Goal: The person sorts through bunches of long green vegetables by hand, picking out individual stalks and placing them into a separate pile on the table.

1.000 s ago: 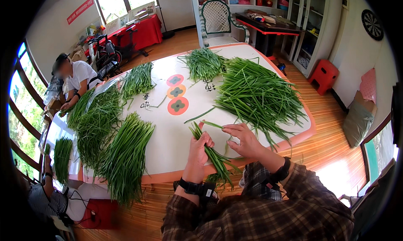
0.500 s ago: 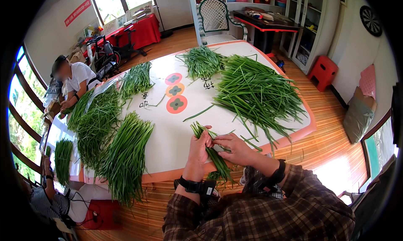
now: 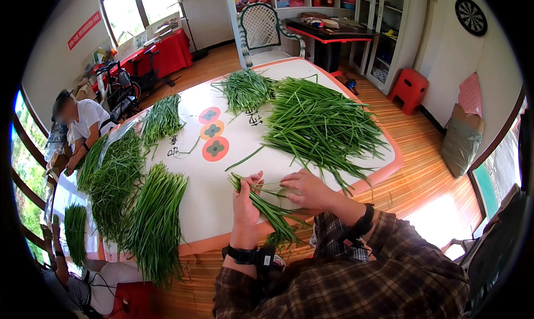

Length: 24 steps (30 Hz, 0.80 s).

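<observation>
A small bunch of green chives (image 3: 271, 210) slants over the near edge of the table, its leafy ends pointing down toward my lap. My left hand (image 3: 245, 203) is closed around the upper part of that bunch. Just to its right, my right hand (image 3: 309, 193) has its fingers bent around a thin chive blade that stretches across from the bunch; the fingertips are partly hidden. A big loose heap of chives (image 3: 322, 127) lies beyond my right hand. Left of my hands, a neater pile of chives (image 3: 156, 219) hangs over the table's near edge.
More chive piles lie on the white table (image 3: 206, 208) at its left side and far end. One person (image 3: 89, 119) works at the left, another (image 3: 69, 283) sits at the lower left. A white chair (image 3: 261, 30) stands behind the table; a red stool (image 3: 409, 91) is at the right.
My right hand has moved slightly away from the left, with a thin blade now stretched between them. The whole view has shifted, so the table appears farther left.
</observation>
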Motion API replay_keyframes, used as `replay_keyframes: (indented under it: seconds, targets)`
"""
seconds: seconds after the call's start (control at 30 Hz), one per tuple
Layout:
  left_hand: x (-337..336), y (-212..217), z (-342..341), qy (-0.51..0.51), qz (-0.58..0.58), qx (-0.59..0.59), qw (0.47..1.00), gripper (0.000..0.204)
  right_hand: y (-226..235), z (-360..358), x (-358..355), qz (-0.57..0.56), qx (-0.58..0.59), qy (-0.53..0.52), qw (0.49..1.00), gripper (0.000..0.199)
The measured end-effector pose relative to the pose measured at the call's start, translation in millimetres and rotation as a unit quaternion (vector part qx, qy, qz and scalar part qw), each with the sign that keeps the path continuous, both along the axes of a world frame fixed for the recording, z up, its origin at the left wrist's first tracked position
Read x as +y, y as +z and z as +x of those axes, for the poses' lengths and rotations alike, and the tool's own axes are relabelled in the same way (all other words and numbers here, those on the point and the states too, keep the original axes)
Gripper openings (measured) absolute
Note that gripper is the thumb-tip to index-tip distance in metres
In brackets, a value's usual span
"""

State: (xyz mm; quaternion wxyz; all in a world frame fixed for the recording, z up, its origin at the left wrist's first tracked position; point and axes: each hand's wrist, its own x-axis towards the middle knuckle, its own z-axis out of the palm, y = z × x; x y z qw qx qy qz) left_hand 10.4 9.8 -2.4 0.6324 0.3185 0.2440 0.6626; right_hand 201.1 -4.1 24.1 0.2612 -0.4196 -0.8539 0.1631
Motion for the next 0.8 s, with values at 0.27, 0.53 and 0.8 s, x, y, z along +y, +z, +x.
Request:
replay_keyframes:
  seconds: [0.27,0.53,0.8]
  targets:
    - [1.2,-1.6,-12.5,-0.108,0.001,-0.044,0.993,0.018,24.5,38.8,62.0,0.121,-0.079,-0.151,0.978,0.029]
    - [0.1,2.2,-13.1,-0.110,-0.030,-0.003,0.993,0.010,29.5,5.2,99.2,0.136,-0.274,-0.178,0.935,0.019]
    - [0.4,1.6,-11.2,-0.102,-0.043,-0.015,0.994,0.011,40.9,7.6,91.7,0.214,-0.152,-0.166,0.951,0.036]
